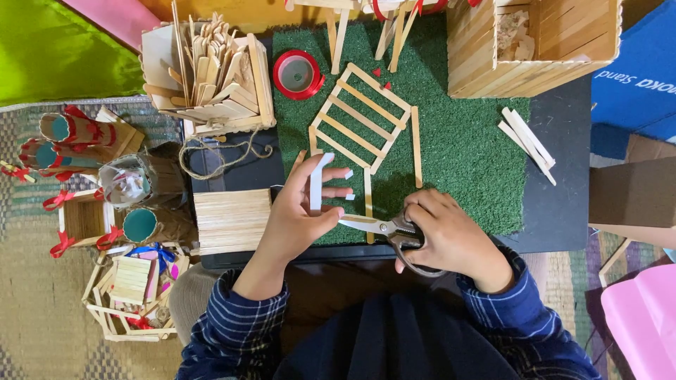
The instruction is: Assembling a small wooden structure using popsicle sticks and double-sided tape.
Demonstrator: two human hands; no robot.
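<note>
Scissors (384, 229) gripped in right hand (451, 239) cut a white strip (316, 183) pinched upright by left hand (296, 218) fingers.

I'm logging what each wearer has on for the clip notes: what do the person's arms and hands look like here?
Both arms are covered by long sleeves of dark navy cloth checked with thin light-blue lines, ending at the wrists. The left hand and right hand are bare: no gloves, and no rings or watch that I can make out.

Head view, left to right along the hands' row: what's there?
Flat panel of wooden sticks → left hand holding a white strip → metal scissors → right hand gripping the scissors' handles → bare edge of the green turf mat.
</note>
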